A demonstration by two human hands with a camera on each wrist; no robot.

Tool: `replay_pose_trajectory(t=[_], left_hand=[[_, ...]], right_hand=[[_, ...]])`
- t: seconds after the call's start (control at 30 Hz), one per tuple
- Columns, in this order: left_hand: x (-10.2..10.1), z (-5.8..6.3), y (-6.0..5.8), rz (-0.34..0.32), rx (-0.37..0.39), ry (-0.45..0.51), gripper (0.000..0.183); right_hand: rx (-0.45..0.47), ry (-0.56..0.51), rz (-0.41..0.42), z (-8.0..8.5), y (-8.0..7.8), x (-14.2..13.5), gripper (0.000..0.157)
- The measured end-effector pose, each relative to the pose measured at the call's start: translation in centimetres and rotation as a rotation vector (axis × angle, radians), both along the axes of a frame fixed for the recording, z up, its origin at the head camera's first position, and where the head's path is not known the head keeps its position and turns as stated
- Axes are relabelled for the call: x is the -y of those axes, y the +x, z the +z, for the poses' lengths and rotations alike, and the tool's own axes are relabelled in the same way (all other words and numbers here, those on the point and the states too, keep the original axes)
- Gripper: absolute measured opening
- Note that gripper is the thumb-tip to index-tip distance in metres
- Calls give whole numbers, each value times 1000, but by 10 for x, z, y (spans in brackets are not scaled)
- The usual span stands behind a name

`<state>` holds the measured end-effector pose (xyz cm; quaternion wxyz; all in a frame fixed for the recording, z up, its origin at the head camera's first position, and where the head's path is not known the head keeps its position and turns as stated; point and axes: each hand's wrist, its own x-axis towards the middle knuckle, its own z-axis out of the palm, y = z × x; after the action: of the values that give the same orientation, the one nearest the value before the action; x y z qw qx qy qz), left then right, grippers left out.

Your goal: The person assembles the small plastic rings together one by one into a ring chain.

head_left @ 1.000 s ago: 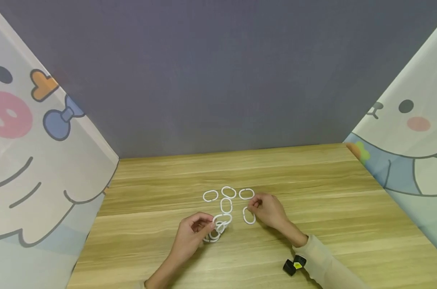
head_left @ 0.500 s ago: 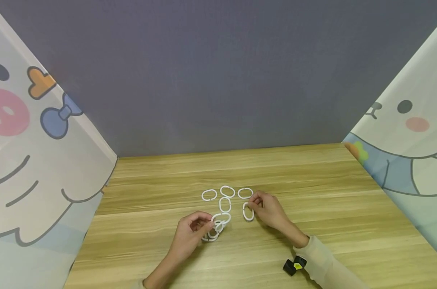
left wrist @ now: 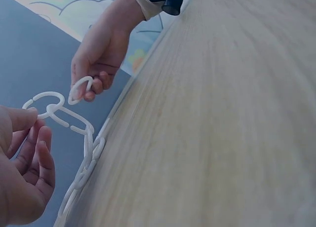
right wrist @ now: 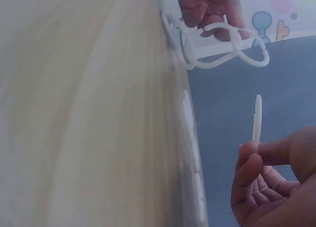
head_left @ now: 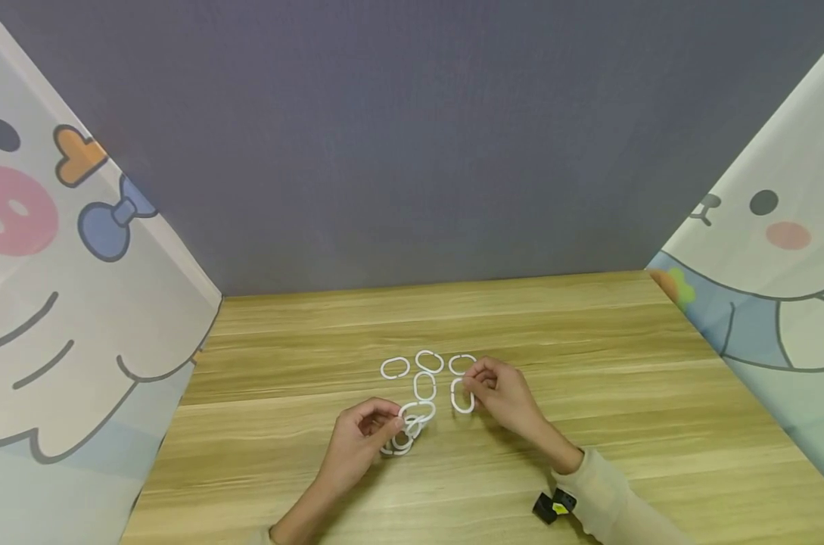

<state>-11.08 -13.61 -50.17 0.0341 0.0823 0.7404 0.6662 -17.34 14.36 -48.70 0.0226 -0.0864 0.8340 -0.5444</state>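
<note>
In the head view my left hand (head_left: 364, 443) pinches the end link of a short chain of white plastic oval links. The left wrist view shows this held link (left wrist: 48, 93) between thumb and fingertips, with the rest of the chain (left wrist: 85, 163) running down to the tabletop. My right hand (head_left: 508, 395) pinches a single white link (right wrist: 257, 119) between thumb and forefinger. It is raised over the table, apart from the chain and to its right. Small gaps show in the links' sides.
Beyond the hands, several loose white links lie on the wooden table (head_left: 282, 363), among them a left one (head_left: 382, 369). A dark grey panel (head_left: 418, 151) stands behind, with cartoon-printed panels at both sides. A small black device (head_left: 553, 506) sits by the right sleeve.
My right hand has lifted its link and carried it a little left, toward the chain. The left hand stays almost still with its end link.
</note>
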Motion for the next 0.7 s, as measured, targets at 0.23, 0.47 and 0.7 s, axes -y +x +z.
replay_pose_trajectory(t=[0.23,0.47,0.7], left_hand=[[-1,1,0,2,5,-8,14],[-1,1,-1,-3,-20,-8,14],[-1,3,0,-9,-15,-1,18]], right_hand=[[-3,-84,14,10,5,4,3],[-24,-121,30,23,11,12,4],[-42,-134,70,31,17,21,6]])
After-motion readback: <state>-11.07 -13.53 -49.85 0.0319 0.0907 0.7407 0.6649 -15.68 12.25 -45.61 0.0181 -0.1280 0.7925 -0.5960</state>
